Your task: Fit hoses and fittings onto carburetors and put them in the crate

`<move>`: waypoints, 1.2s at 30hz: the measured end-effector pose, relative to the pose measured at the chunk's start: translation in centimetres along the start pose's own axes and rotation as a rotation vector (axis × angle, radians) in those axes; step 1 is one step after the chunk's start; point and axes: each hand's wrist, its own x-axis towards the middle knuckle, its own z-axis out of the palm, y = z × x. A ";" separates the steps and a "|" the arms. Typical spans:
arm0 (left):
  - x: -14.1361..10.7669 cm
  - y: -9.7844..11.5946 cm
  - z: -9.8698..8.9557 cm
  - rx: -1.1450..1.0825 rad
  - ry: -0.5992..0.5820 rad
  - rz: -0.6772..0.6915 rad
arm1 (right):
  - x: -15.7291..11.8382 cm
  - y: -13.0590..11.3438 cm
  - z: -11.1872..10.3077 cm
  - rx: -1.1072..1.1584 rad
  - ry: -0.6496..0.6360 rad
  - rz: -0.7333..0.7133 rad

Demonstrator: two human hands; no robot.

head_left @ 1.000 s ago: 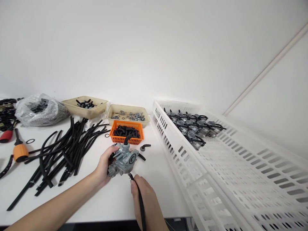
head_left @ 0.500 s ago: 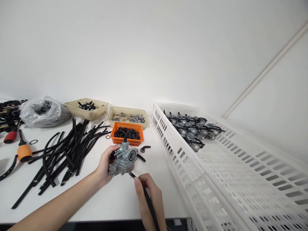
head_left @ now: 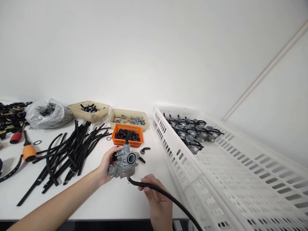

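Left grip (head_left: 105, 167) clamped on carburetor (head_left: 125, 163), steadying it | right grip (head_left: 157, 199) seemingly closed on black rubber hose (head_left: 183, 210), end meeting carburetor's underside

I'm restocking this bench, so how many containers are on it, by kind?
Beige trays: 2
Orange basket: 1
White crate: 1
Clear bag: 1
Total: 5
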 end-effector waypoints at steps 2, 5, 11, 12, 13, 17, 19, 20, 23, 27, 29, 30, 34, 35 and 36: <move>0.0 0.0 -0.1 0.031 -0.028 -0.022 | 0.3 -0.6 0.5 -0.047 0.043 0.038; 0.1 0.0 -0.4 0.045 -0.067 -0.022 | 1.1 -1.2 0.9 -0.142 0.034 0.071; 0.2 0.3 -0.7 0.057 -0.084 0.023 | 2.9 0.2 1.2 -0.058 0.020 0.173; 0.2 0.3 -0.7 0.064 -0.080 0.023 | 3.1 0.6 1.2 -0.035 0.019 0.193; 0.2 0.3 -0.8 0.072 -0.078 0.020 | 3.3 0.9 1.3 -0.017 0.016 0.213; 0.4 0.0 -1.1 0.104 -0.091 0.004 | 3.7 1.8 1.2 0.044 0.019 0.268; 0.5 -0.1 -1.2 0.111 -0.093 -0.002 | 3.7 2.2 1.0 0.069 0.026 0.276; 0.5 -0.1 -1.2 0.113 -0.083 -0.005 | 3.7 2.4 0.9 0.074 0.029 0.273; 0.5 -0.1 -1.1 0.124 -0.029 -0.009 | 3.5 2.8 0.5 0.061 0.045 0.271; 0.2 -0.1 -0.7 0.155 -0.020 -0.011 | 2.9 2.8 0.3 0.017 0.049 0.283; 0.1 -0.1 -0.5 0.191 -0.026 -0.009 | 2.6 2.4 0.2 0.000 0.038 0.291; 0.0 -0.1 -0.5 0.209 -0.033 -0.008 | 2.5 2.2 0.2 -0.009 0.030 0.298; -0.1 -0.1 -0.5 0.232 -0.089 -0.009 | 2.1 1.6 0.0 -0.049 -0.012 0.288; -0.2 -0.1 -0.5 0.227 -0.091 -0.016 | 2.0 1.6 0.0 -0.059 -0.030 0.270; -0.2 0.0 -0.5 0.219 -0.087 -0.022 | 1.9 1.5 0.0 -0.071 -0.049 0.249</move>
